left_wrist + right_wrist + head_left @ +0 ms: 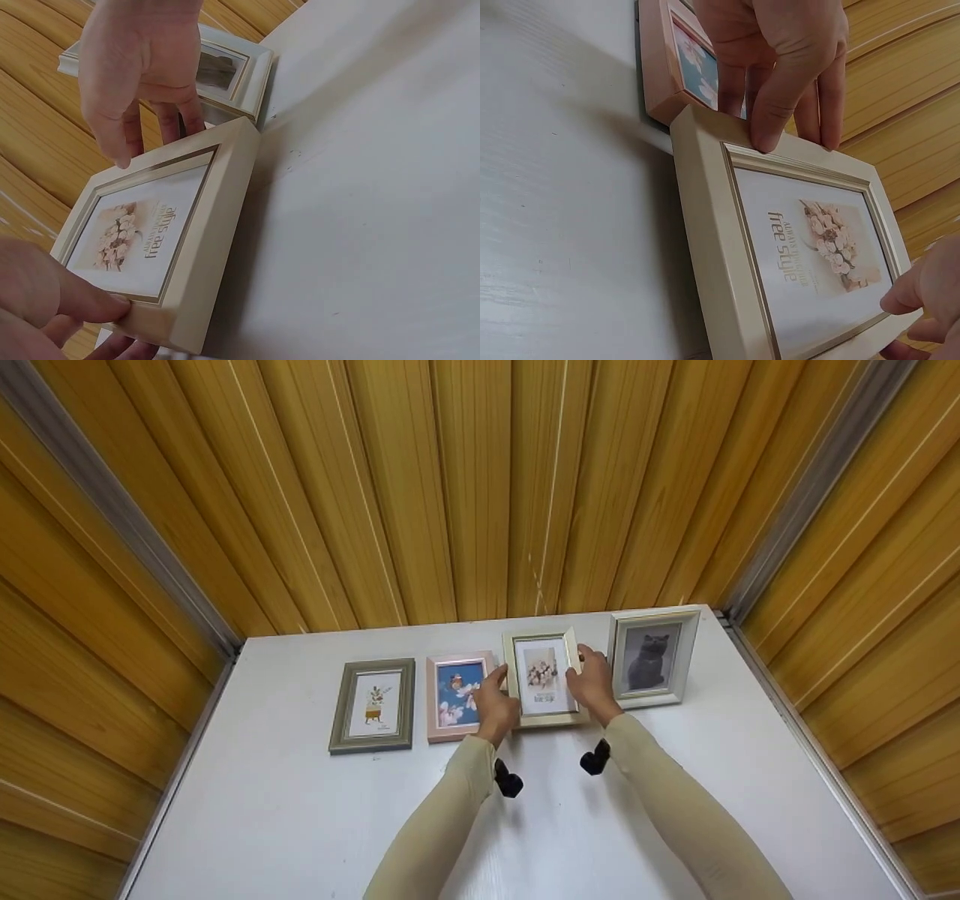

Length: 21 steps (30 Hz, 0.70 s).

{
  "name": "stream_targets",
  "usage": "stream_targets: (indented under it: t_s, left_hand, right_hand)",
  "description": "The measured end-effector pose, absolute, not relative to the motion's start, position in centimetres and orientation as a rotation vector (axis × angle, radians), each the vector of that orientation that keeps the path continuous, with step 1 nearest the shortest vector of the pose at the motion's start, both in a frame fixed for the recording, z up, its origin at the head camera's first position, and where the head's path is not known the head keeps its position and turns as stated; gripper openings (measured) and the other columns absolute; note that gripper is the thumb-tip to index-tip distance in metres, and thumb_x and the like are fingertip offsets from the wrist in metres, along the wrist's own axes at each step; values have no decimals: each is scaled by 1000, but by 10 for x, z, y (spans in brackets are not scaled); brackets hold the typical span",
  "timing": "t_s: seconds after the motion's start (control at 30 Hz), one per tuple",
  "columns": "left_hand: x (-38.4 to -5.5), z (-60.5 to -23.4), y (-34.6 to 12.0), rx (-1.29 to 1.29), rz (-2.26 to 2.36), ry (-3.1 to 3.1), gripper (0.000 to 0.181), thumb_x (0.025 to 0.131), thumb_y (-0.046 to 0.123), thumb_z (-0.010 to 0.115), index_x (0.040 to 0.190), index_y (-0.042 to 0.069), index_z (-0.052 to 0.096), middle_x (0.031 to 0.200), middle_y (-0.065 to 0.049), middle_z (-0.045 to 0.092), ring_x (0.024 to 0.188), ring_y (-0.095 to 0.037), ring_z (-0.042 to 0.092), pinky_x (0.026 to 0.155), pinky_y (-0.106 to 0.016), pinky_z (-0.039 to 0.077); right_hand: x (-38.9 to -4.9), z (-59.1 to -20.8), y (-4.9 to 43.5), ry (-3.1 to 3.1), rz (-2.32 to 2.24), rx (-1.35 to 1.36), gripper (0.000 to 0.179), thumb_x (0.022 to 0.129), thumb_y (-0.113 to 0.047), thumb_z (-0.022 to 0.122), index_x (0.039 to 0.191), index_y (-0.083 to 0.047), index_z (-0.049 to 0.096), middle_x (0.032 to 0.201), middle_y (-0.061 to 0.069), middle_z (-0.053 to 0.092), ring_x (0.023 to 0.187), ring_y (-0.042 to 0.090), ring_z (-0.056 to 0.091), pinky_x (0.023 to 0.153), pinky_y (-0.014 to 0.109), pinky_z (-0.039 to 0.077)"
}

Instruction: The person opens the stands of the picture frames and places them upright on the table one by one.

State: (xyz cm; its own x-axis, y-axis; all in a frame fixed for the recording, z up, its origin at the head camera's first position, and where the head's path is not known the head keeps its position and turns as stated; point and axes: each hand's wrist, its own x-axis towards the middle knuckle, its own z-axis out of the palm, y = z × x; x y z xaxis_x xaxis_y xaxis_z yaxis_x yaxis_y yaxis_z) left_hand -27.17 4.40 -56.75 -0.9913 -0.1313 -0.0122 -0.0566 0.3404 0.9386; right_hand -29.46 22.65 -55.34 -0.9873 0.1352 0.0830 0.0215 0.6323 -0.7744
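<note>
A cream picture frame [543, 675] with a flower print and "free style" lettering is held between both hands, in front of a white panel. At its left side, my left hand [497, 709] grips the border, thumb on the front and fingers behind. My right hand [594, 685] holds the opposite side in the same way. In the left wrist view, the frame's lower edge [214, 247] appears tilted off the white surface. A pink picture frame [459, 731] stands close to my left hand, partly covered by it. Right of my right hand is a white picture frame [654, 658] with a grey cat.
A grey-green picture frame [373, 706] with a small plant drawing is at the far left of the row. The white panel [285, 780] carries the row and meets wood-look slats [472, 495] along its top edge. Metal rails [810, 720] border the panel's sides.
</note>
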Motion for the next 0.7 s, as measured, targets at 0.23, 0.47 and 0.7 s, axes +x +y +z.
stream_targets:
  t_s: [0.23, 0.47, 0.7]
  left_hand:
    - [-271, -568, 43, 164, -1716, -2496, 75, 77, -24, 60, 146, 6, 57, 139, -12, 64, 99, -26, 67, 64, -25, 50]
    - [-271, -569, 41, 129, -1592, -2499, 72, 76, -22, 59, 144, 0, 57, 107, -18, 74, 90, -24, 69, 69, -32, 54]
    - [-273, -570, 41, 88, -1654, -2426, 66, 76, -25, 58, 136, 1, 64, 112, -15, 75, 97, -24, 71, 80, -36, 59]
  right_hand:
    - [-295, -551, 225, -2628, 1354, -148, 50, 97, 1, 54, 145, 11, 47, 135, 30, 53, 129, 43, 49, 109, 53, 40]
    - [-293, -545, 222, -2569, 1405, -164, 47, 96, 4, 52, 143, 6, 54, 128, 29, 59, 112, 42, 61, 95, 51, 50]
    - [-292, -543, 218, -2548, 1457, -191, 48, 95, 3, 54, 143, 4, 53, 128, 29, 64, 115, 40, 64, 96, 50, 52]
